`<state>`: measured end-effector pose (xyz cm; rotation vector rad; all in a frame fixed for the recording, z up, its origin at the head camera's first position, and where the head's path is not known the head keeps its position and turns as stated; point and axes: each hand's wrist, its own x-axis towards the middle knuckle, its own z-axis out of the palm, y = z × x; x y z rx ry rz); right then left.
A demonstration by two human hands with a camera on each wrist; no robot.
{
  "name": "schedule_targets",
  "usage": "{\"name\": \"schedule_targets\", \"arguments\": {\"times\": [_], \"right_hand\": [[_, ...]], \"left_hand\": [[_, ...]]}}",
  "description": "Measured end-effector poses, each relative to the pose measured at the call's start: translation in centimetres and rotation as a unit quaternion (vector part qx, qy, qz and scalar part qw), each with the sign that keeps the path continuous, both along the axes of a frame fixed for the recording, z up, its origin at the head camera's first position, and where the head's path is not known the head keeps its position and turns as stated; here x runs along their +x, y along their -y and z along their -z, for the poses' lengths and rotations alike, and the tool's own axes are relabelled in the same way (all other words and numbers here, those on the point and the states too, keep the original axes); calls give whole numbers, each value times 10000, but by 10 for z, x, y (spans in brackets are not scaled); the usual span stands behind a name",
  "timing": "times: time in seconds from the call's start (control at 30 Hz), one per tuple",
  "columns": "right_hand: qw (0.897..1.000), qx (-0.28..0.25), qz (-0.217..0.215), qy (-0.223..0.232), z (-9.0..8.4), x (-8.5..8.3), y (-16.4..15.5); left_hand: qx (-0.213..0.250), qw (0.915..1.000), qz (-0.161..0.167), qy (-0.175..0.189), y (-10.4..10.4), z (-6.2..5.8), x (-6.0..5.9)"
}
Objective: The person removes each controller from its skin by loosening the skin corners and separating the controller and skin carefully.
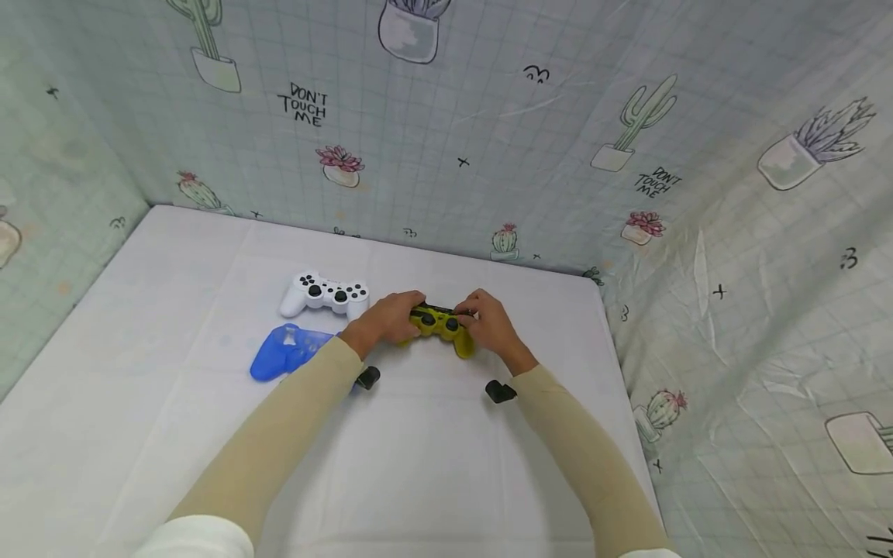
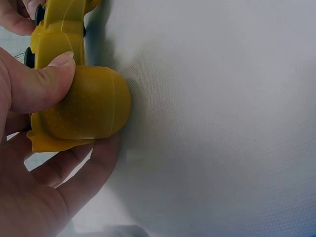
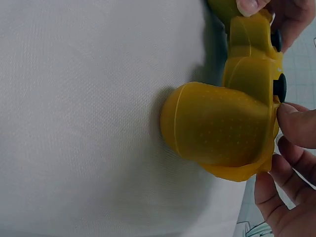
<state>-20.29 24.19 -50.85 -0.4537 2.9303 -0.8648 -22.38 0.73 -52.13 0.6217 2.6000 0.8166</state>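
Note:
A game controller in a yellow silicone cover (image 1: pixel 441 319) is between both hands above the white table, its black thumbsticks facing up and a black strip showing along its far edge. My left hand (image 1: pixel 392 318) grips the left end; in the left wrist view its thumb presses on the rounded yellow handle (image 2: pixel 91 106) with fingers curled beneath. My right hand (image 1: pixel 490 322) pinches the cover's edge at the right end. The right wrist view shows that thumb and fingertips at the loose rim of the yellow handle (image 3: pixel 217 126). The fingers hide part of the controller's top.
A white game controller (image 1: pixel 296 298) lies to the left of my left hand. Nearer to me is a blue silicone cover (image 1: pixel 275 358), partly behind the left forearm. Printed curtains (image 1: pixel 432 155) rise at the back and right edges of the white table (image 1: pixel 432 465).

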Motion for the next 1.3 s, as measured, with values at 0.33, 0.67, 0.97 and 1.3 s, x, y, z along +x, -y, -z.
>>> {"name": "schedule_targets", "arguments": {"times": [0.33, 0.67, 0.97, 1.3], "right_hand": [[9922, -779, 354, 911, 6, -8, -1], [9917, -571, 464, 1056, 3, -13, 5], [9648, -1007, 1175, 2127, -3, -16, 11], [9485, -1419, 1273, 2531, -16, -12, 13]], "left_hand": [[-13, 10000, 46, 30, -2, 3, 1], [77, 10000, 41, -21, -2, -2, -1], [79, 10000, 1, 27, -2, -2, 0], [-178, 9998, -22, -14, -4, -5, 0]]}}
